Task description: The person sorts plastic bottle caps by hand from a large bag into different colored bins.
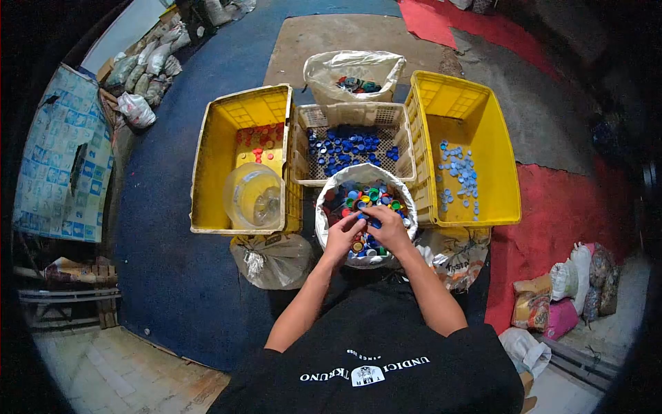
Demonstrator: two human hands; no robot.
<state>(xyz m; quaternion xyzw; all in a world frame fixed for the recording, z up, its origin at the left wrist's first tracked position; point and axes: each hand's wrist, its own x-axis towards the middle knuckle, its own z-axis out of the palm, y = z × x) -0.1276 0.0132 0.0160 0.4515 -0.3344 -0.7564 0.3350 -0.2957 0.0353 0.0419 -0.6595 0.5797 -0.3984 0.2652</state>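
Both hands are over a white sack (407,194) full of mixed-colour bottle caps (373,194). My left hand (343,237) has its fingers closed around a blue cap (362,217) at the sack's middle. Close beside it, my right hand (387,228) is closed on blue caps too, its fingertips near the left ones. Just beyond the sack stands a white crate (301,153) with dark blue caps (345,143). On the right, a yellow crate (494,131) holds light blue caps (463,172). The left yellow crate (214,148) holds red caps (260,153) and a clear round container (254,196).
Behind the white crate stands an open sack (321,72) with dark items inside. Tied bags (272,262) sit under the yellow crates. Filled bags (136,110) are piled at the far left, and more bags (563,283) stand at the right.
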